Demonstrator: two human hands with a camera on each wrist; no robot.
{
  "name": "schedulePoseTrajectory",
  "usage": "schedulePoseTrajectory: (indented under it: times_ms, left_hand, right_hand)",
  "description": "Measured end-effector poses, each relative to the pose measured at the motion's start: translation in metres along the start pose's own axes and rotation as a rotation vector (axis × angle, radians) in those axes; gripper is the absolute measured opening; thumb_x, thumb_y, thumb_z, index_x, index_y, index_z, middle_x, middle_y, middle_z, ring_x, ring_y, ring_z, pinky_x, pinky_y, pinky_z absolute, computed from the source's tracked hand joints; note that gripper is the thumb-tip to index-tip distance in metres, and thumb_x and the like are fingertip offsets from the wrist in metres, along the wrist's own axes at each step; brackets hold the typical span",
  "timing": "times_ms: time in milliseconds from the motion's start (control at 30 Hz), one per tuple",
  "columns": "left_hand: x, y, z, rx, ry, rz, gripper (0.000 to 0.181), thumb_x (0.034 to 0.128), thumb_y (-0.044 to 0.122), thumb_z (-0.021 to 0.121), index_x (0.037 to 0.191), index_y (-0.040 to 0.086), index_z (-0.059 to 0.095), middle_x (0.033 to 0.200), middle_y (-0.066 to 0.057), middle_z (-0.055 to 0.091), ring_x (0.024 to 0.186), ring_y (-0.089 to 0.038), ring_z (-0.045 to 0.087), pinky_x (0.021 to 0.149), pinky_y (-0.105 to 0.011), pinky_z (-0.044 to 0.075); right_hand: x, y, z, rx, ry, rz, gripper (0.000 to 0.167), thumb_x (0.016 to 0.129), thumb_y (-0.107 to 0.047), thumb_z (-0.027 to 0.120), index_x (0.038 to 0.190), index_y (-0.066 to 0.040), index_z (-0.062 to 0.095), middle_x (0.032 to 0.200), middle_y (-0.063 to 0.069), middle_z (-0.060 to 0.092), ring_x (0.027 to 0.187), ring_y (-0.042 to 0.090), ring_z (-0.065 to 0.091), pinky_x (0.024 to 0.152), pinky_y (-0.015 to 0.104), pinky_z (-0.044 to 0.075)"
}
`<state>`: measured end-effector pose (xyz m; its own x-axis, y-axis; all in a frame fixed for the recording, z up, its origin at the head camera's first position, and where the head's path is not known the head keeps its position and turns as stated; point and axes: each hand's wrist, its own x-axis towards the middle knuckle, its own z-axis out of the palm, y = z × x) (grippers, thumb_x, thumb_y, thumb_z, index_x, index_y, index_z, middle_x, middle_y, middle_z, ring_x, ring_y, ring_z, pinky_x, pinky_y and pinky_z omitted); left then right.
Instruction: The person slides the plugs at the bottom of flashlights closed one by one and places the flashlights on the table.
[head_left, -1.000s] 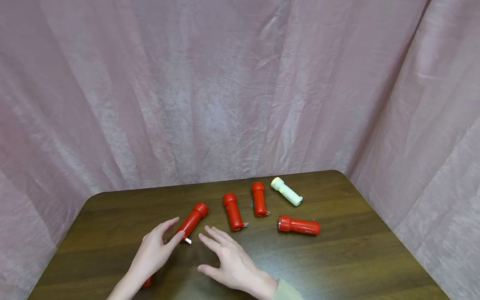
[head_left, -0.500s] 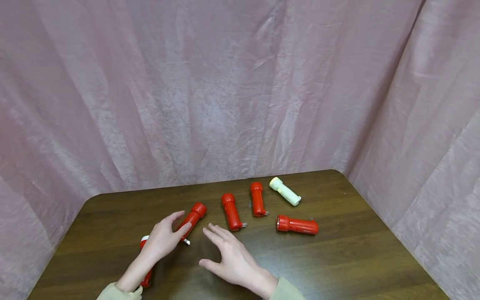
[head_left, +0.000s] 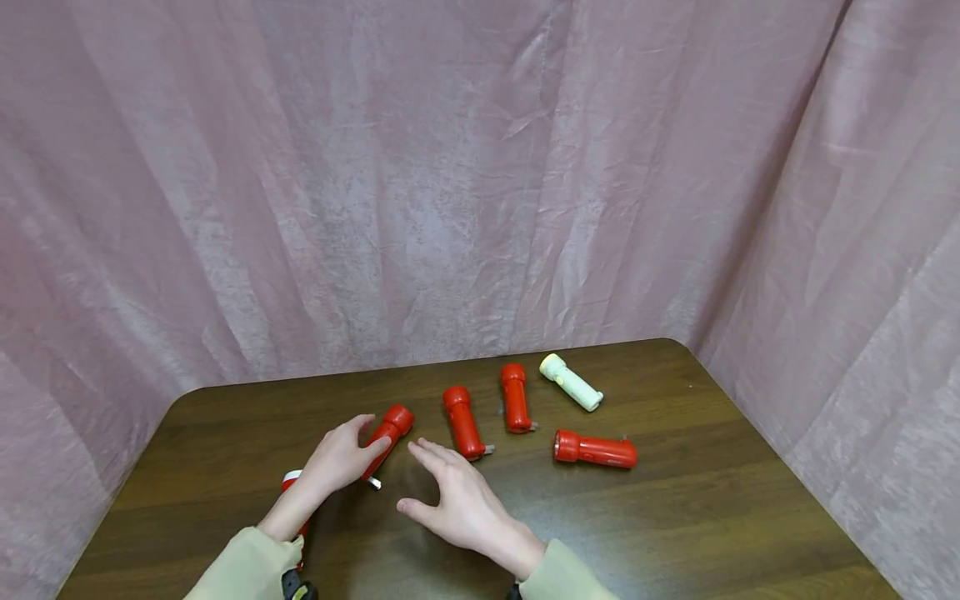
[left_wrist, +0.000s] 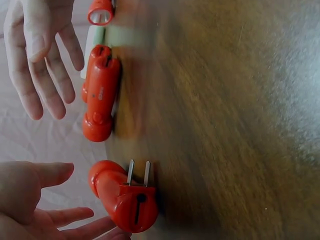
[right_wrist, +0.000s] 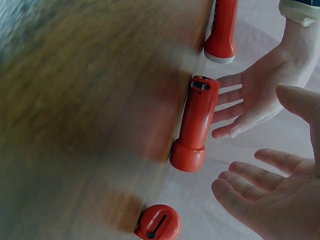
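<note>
My left hand (head_left: 343,457), its thumb and fingers spread, hovers around the near end of a red flashlight (head_left: 390,429). In the left wrist view this red flashlight (left_wrist: 127,202) has two metal plug prongs folded out. The thumb stands apart from it there; whether the fingertips touch it I cannot tell. My right hand (head_left: 459,504) is held over the table to the right, fingers straight and thumb spread, holding nothing. Partly hidden beneath my left forearm lies another red flashlight (head_left: 292,479) with a white rim.
Farther right on the brown table (head_left: 675,517) lie a red flashlight (head_left: 463,423), a second red flashlight (head_left: 516,398), a sideways red flashlight (head_left: 595,450) and a pale green flashlight (head_left: 572,383). Pink curtains (head_left: 450,183) hang behind the table and at its right side.
My left hand has moved forward and right, farther over the red flashlight. The white-rimmed flashlight shows more beside the forearm. My right hand has shifted slightly forward; the flashlights look unmoved.
</note>
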<state>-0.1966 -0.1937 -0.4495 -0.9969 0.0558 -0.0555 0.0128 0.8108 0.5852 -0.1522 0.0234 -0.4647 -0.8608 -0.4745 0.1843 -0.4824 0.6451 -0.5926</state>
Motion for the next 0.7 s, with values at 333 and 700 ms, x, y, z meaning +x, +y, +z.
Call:
schedulePoseTrajectory:
  times_ms: [333,700]
  left_hand:
    - [0.011,-0.001,0.005,0.037,-0.006,-0.019,0.059,0.0978,0.029,0.069,0.142,-0.008,0.057,0.133,-0.03,0.069,0.105,-0.036,0.07,0.093,-0.055,0.058]
    - [0.017,-0.005,0.014,0.051,-0.002,-0.039,0.058,0.0919,0.023,0.078,0.139,-0.006,0.061,0.118,-0.025,0.074,0.086,-0.026,0.066,0.072,-0.037,0.054]
  right_hand:
    - [0.003,0.001,0.002,-0.003,0.0,0.022,0.069,0.094,-0.04,0.077,0.154,-0.016,0.054,0.159,0.004,0.056,0.147,0.026,0.055,0.12,0.046,0.048]
    - [0.006,0.001,0.004,-0.014,-0.002,0.02,0.068,0.095,-0.039,0.076,0.154,-0.015,0.054,0.158,0.005,0.057,0.146,0.027,0.056,0.12,0.045,0.049]
